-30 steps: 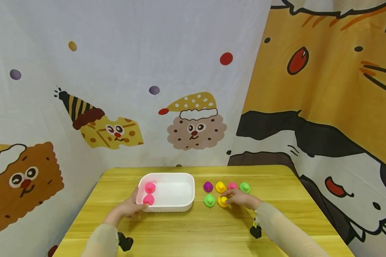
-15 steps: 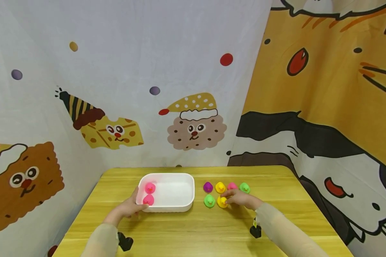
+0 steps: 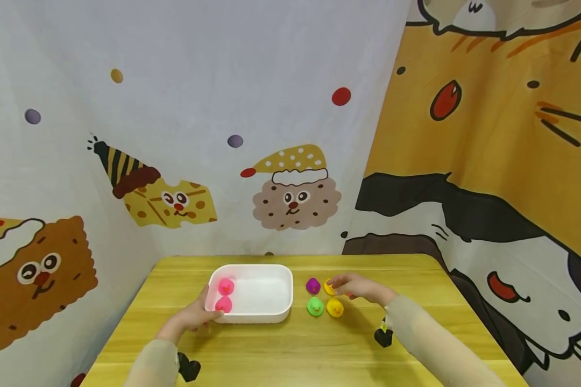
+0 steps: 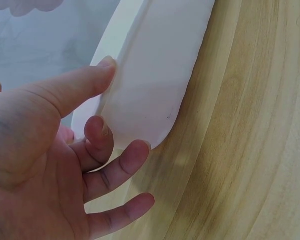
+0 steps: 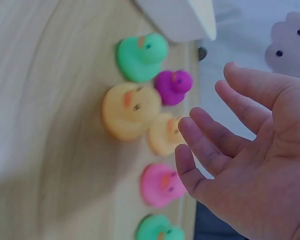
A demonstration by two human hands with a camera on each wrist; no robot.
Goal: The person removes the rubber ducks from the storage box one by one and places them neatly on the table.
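Rear yellow duck point(image 3: 328, 288) sits on the wooden table point(image 3: 290, 355), right of the white tray point(image 3: 256, 318), partly hidden by the right hand point(image 3: 358, 287); that hand hovers with fingers loosely extended, gripping nothing, fingertip contact can't be told; purple duck point(image 3: 313, 286), green duck point(image 3: 314, 307) and front yellow duck point(image 3: 335, 308) near it, pink duck point(image 5: 162, 185) and another green duck point(image 5: 160, 228) along the row; two pink ducks point(image 3: 226, 286) inside tray's left end; left hand point(image 3: 192, 314) grips tray's near left corner, thumb on rim; ducks probably light, soft, squeezable, hardly fragile, maybe slightly slick; best pinched lightly round the body, thumb opposite fingertips
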